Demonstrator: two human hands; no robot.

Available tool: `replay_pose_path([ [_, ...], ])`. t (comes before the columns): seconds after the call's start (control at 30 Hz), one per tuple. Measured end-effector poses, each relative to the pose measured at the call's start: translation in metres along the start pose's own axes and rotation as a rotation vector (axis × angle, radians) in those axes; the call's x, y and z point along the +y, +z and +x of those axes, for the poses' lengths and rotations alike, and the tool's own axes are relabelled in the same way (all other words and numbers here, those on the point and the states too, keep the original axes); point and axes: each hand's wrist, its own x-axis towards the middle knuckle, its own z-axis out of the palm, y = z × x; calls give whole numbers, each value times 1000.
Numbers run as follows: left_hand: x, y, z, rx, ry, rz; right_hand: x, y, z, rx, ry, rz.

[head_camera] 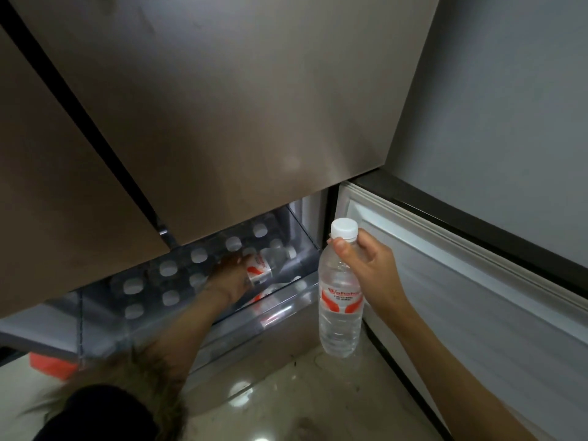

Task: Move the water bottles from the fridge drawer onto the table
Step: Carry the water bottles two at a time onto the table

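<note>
Bottle held at neck by right hand; left hand grips second bottle in drawer; many remain, none on table yet.

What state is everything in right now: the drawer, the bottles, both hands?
Fridge drawer: pulled open, bottles inside.
Standing bottles: upright in rows, capped.
Tilted bottle: leaning in the drawer, gripped by the left hand.
Held bottle: out of the drawer, upright, capped, hanging above the floor.
Right hand: pinching the held bottle's neck.
Lower fridge door: swung open.
</note>
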Motion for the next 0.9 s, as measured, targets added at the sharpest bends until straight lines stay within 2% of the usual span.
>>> replay_pose_path([
  [0.17, -4, 6, 16, -10, -36, 92, 8, -2, 4, 7, 32, -14],
  [0.3, -6, 10, 18, -14, -43, -93, 12, -4, 7, 12, 54, -6],
  [0.43, -7, 11, 9, 18, -56, -151, 15, -3, 7, -2, 57, -31],
  [0.57, -7, 0, -7, -26, -99, -241, 15, -1, 6, -17, 58, -21],
  [0.67, -8, -26, -24, 18, -105, -286, 11, 2, 3, -41, 30, 6],
  [0.9, -6, -65, -97, 242, 19, -181, -2, 12, -17, -73, 11, 69],
])
